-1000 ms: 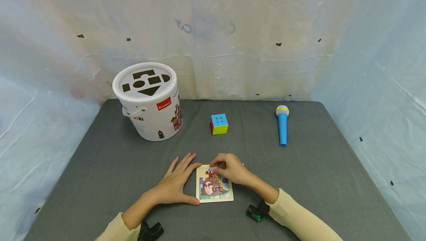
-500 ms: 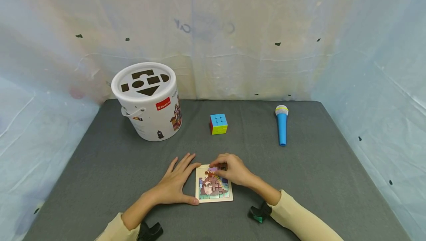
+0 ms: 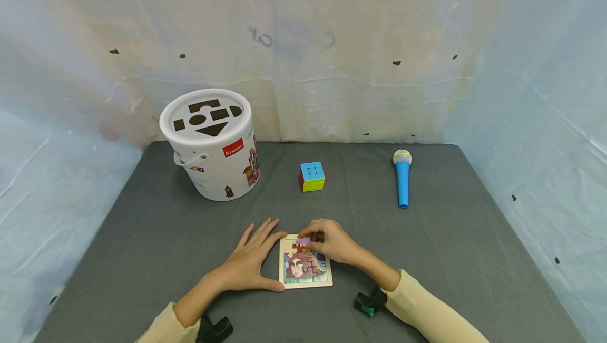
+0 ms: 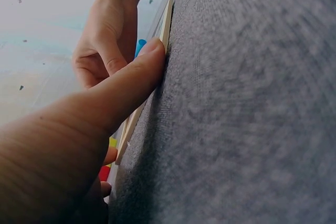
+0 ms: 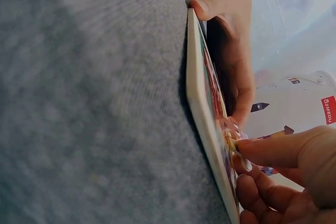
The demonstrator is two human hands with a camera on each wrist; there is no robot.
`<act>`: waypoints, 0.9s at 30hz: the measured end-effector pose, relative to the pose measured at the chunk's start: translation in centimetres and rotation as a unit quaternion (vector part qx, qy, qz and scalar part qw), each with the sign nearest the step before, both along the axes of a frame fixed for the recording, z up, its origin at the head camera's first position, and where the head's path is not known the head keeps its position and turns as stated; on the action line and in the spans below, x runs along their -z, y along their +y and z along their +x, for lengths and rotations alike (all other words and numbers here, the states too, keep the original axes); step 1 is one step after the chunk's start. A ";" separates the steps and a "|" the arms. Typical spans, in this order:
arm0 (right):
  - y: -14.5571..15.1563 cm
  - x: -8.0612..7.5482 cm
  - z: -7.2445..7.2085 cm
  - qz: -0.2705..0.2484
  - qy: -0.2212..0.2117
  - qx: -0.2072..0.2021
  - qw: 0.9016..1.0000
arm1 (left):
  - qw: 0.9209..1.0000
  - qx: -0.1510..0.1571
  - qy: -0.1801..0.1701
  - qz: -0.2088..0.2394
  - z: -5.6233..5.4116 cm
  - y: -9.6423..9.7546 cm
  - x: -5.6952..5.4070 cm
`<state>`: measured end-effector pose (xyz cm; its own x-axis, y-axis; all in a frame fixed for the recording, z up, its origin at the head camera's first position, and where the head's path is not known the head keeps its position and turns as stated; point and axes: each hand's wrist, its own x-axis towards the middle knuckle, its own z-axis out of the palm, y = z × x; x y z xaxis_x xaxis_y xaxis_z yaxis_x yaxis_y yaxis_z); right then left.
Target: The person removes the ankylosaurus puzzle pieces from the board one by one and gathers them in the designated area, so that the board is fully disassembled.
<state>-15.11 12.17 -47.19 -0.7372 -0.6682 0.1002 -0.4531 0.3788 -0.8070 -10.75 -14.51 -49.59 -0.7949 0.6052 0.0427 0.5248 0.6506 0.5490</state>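
The right hand (image 3: 333, 243) has its grip pinched on a puzzle piece (image 3: 303, 240) at the far side of the puzzle board (image 3: 308, 285); the left hand (image 3: 251, 263) spreads its fingers apart, thumb and forefinger at the board's left edge. The board lies flat on the gray counter (image 3: 455, 258).

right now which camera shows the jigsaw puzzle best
The head view: the jigsaw puzzle shows from above, partly covered by the right hand. The left wrist view gives mostly its pale edge; the right wrist view, an edge and thin strip of picture.
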 end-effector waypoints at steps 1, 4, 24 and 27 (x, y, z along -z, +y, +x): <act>0.0 0.0 0.0 0.001 -0.001 0.000 1.000 | 1.000 0.000 0.000 0.000 0.0 0.0 0.0; 0.0 0.0 0.0 0.004 -0.003 0.002 1.000 | 1.000 0.000 -0.001 0.000 0.0 0.0 -0.1; 0.0 0.1 0.1 -0.001 0.002 0.001 1.000 | 1.000 0.000 -0.001 -0.002 0.0 0.1 0.1; 0.0 0.1 0.0 -0.002 0.003 0.001 1.000 | 1.000 0.000 -0.003 -0.005 0.0 0.1 0.1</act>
